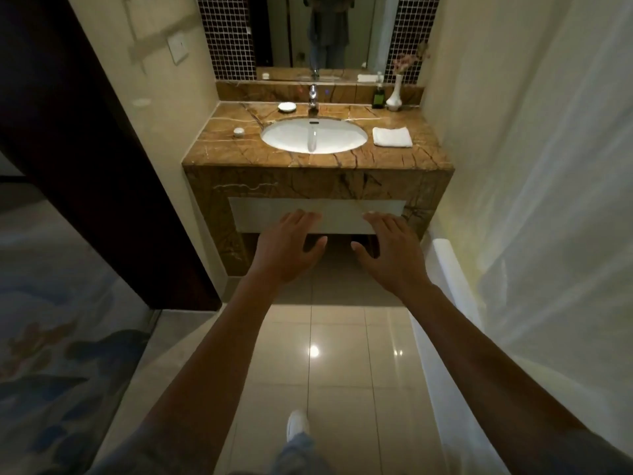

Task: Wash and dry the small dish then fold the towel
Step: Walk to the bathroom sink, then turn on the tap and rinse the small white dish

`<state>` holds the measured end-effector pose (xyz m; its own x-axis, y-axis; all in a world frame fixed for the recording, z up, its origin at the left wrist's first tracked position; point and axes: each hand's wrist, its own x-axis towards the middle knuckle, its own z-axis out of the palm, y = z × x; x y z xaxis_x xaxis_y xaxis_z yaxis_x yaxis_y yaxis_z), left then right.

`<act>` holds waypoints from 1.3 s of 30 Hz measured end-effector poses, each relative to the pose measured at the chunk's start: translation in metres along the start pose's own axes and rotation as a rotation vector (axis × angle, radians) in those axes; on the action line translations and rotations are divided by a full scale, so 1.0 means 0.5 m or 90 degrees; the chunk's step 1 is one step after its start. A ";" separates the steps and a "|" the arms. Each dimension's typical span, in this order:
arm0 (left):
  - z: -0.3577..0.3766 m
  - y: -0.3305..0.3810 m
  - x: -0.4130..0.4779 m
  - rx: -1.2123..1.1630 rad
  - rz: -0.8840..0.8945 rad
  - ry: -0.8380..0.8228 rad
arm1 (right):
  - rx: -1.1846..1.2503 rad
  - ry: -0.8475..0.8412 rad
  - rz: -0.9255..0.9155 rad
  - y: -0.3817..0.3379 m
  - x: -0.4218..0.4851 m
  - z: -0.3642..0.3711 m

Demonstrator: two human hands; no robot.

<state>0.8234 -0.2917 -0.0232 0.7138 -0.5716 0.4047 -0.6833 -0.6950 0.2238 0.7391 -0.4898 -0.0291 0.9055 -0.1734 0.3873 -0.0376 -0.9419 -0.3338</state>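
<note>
A polished brown marble worktop (404, 159), veined and glossy, surrounds a smooth white ceramic basin (291, 138) beneath a shiny chrome tap (313, 97). A folded white cloth towel (392, 136) looks soft and matt; the small dish (287, 106) gleams white. Glossy floor tiles (342, 354) reflect lights.

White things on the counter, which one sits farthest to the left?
The small round white container, on the marble left of the sink basin. The small dish lies further back beside the faucet; the folded towel and white vase are on the right.
</note>
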 end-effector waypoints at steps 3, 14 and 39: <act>0.008 -0.069 0.085 -0.018 0.000 0.000 | 0.014 0.020 0.016 0.007 0.099 0.033; 0.087 -0.227 0.313 -0.025 0.004 -0.010 | 0.001 0.033 0.037 0.073 0.346 0.132; 0.294 -0.389 0.873 -0.027 -0.022 -0.032 | 0.014 -0.044 0.034 0.314 0.874 0.315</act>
<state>1.2904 -0.4699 -0.0206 0.7428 -0.5697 0.3518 -0.6637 -0.6958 0.2746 1.1955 -0.6681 -0.0474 0.9296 -0.2018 0.3085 -0.0775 -0.9252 -0.3716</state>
